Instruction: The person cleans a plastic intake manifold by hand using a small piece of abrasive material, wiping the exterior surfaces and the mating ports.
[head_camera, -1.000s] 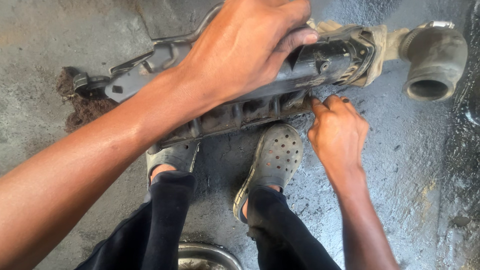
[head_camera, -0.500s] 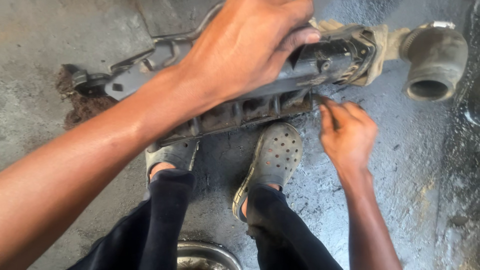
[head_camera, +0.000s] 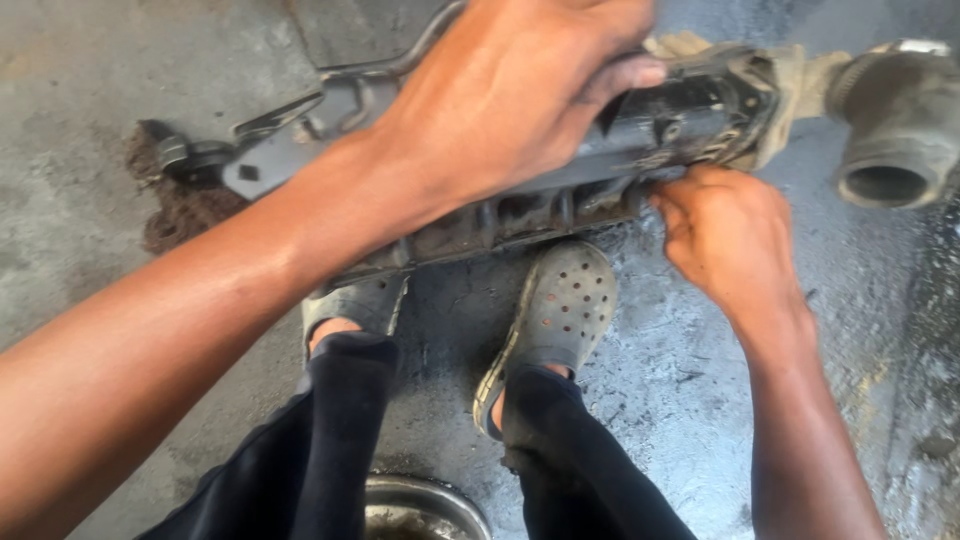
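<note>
One head-worn camera looks steeply down, close over the hands, knees and oily concrete floor (head_camera: 120, 120).

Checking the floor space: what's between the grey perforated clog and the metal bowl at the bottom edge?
In the head view, the person's black trouser leg lies between the clog and the bowl, over stained concrete floor.

metal housing (head_camera: 560, 190) above shoes (head_camera: 555, 310); pipe elbow (head_camera: 890, 130) right; bowl (head_camera: 415, 510) below.

right hand (head_camera: 730, 240) closer — fingers on metal part (head_camera: 640, 135)
</note>
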